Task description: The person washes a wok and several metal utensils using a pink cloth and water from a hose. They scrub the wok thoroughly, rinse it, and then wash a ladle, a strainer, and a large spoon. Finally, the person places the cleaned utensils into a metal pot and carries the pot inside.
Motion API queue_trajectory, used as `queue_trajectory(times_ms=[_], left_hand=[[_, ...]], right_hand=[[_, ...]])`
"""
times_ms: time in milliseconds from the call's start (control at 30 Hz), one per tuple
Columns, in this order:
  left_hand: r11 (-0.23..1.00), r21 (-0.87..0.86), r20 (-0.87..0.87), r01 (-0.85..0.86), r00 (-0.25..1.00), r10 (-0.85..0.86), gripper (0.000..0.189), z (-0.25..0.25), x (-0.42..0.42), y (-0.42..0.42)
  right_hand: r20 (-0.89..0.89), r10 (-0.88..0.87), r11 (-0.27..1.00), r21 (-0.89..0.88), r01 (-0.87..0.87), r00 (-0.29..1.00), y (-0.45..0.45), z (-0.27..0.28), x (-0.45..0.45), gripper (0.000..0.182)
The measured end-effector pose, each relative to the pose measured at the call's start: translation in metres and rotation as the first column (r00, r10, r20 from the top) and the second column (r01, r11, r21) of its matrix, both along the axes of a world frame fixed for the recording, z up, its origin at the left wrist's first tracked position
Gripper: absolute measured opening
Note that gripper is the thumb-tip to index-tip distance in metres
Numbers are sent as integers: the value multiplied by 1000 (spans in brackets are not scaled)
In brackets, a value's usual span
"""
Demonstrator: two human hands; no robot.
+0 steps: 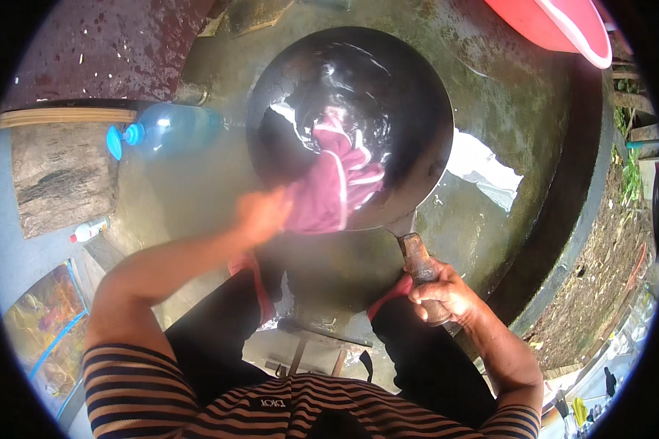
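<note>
A dark round wok (417, 110) rests on the wet concrete floor in front of me, with some water inside. My left hand (262, 215), blurred, grips one end of a purplish-pink cloth (318, 192) with white edging. The cloth drapes over the near rim, and its far end lies in the water. My right hand (442, 291) is closed around the wok's wooden handle (417, 255), which points toward me.
A blue bottle with a pump (176, 129) lies left of the wok, near a worn wooden board (66, 175). A small white bottle (89, 229) lies below the board. At the upper right is a pink basin (554, 27). A raised concrete curb (568, 230) curves along the right.
</note>
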State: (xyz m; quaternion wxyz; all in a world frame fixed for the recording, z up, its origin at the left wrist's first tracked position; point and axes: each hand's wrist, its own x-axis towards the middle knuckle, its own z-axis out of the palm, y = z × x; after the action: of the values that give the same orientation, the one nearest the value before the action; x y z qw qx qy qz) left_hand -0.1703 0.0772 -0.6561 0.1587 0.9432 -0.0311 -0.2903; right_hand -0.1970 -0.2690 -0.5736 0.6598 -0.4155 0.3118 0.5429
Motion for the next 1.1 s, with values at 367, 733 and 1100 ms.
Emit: queue_trajectory(times_ms=[367,733,1100], left_hand=[[877,459,517,140,761,-392,12,-35,247,10],[685,-495,595,534,783,-181,30,-42,106,-158],[692,181,455,699,564,-689,16,-45,158,34]], right_hand=[[52,281,959,-45,-279,958,-10,-3,18,49],[-36,119,992,47,-117,992,-26,-27,4,55],[-19,136,991,-8,-136,991,-24,-13,19,44]])
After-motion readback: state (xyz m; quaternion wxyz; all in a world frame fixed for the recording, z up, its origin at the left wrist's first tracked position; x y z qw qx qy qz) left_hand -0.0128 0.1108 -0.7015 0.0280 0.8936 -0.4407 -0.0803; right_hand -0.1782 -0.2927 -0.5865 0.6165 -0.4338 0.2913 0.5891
